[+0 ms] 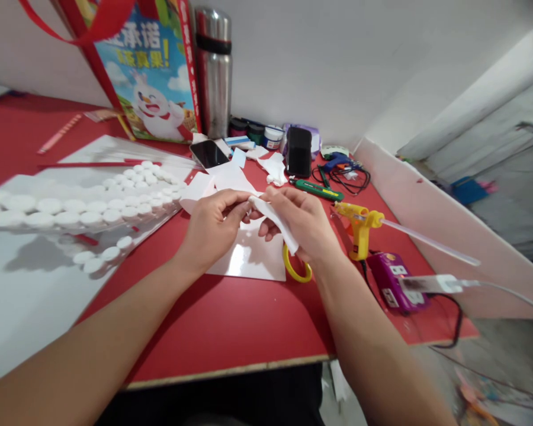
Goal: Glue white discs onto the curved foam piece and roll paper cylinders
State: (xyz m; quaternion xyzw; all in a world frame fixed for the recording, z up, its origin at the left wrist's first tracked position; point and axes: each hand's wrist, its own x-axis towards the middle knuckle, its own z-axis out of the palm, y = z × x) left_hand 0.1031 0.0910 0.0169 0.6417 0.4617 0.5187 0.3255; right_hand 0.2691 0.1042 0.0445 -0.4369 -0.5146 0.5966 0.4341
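A narrow strip of white paper [281, 223] runs between my two hands, its near end curled and pointing down to the right. My left hand [213, 225] pinches the far end, where the strip looks rolled into a small white bud. Thumb and fingers of my right hand [304, 222] close around the strip's upper side. Beneath the hands lies a glossy white sheet [249, 263]. Close under my right hand is a yellow ring-shaped thing [298, 271], partly hidden by it. Torn white paper pieces [231, 176] lie just beyond the hands.
Rows of round white rolls [66, 212] cover a white board at left. On the right are a yellow glue gun [359, 228] with a clear stick, a purple box [397, 281] and cables. A green cutter [317, 189], phone [298, 151], steel flask [214, 77] and gift bag [148, 77] stand behind.
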